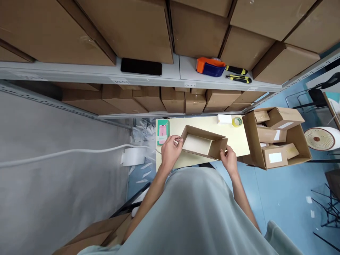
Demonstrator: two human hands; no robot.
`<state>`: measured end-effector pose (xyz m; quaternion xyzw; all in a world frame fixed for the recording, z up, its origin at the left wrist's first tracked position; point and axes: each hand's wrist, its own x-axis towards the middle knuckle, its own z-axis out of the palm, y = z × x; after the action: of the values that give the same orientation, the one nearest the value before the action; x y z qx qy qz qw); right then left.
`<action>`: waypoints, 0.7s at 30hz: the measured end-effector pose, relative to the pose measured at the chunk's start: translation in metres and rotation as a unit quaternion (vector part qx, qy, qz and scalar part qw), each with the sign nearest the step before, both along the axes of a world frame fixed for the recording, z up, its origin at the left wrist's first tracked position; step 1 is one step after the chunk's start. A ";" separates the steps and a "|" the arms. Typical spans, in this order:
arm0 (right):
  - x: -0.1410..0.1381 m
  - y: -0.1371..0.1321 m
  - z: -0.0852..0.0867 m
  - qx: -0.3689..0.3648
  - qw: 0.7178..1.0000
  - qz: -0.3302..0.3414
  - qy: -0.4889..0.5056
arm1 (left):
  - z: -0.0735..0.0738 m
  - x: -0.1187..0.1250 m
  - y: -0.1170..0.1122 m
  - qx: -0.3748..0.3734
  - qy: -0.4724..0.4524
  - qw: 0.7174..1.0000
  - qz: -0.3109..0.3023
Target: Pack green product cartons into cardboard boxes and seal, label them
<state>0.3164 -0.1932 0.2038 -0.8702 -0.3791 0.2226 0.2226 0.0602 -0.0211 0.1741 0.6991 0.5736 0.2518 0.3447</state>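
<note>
Left hand (171,151) and right hand (228,159) each pinch one end of the cardboard box (203,134) at frame centre, walls raised but top unclosed, green pack (163,132) left and tape roll (234,124) upper right, both apart from it.

One left hand (171,151), one right hand (228,160), one held carton (205,136), one green box (163,131), two yellow-and-black tools (236,70), one fan (319,139)

Left hand (171,153): grips open box (202,134), left end
Right hand (228,159): grips right end
Tape roll (233,122): beyond right grip
</note>
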 end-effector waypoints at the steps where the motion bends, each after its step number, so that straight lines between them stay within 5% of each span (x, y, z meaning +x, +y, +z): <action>1: 0.005 0.008 0.002 0.013 1.000 0.021 -0.016 | 0.002 0.001 -0.002 0.008 0.005 1.000 0.010; 9: 0.044 0.060 -0.004 -0.011 0.988 0.133 -0.074 | 0.004 0.032 -0.031 0.012 0.039 0.997 0.068; 15: 0.060 0.061 -0.020 -0.017 0.979 0.199 -0.047 | 0.004 0.053 -0.051 0.041 0.047 0.993 0.101; 21: 0.081 0.050 -0.028 0.043 0.976 0.215 -0.003 | 0.013 0.060 -0.059 0.052 0.035 0.997 0.044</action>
<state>0.3970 -0.1429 0.1754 -0.7582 -0.5674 0.2466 0.2056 0.1199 -0.0799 0.1874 0.6984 0.6015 0.2718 0.2766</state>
